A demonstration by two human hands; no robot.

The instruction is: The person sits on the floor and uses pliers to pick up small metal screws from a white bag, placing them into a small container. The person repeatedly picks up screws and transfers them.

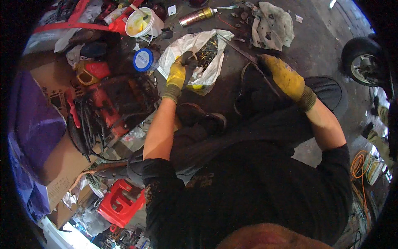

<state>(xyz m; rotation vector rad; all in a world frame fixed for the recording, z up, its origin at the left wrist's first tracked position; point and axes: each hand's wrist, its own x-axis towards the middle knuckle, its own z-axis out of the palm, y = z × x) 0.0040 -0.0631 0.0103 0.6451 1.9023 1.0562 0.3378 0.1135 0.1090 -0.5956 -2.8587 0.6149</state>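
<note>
Grey, littered floor (321,45) extends around two yellow-gloved hands. Left hand (179,74): fingers partly curled at the near left edge of an open white bag (176,47) containing small dark parts (208,54); whether they pinch anything cannot be told. Right hand (286,76): fingers bent closed on a long, thin bar (244,54), its far end overlapping the bag's far right rim. Just left of the left fingers lies a round blue lid (143,59); farther beyond them, a white bucket (156,25) and a spray can (197,17). Beyond the right fingers: a stained cloth (271,27); well to their right, a wheel (365,66).
</note>
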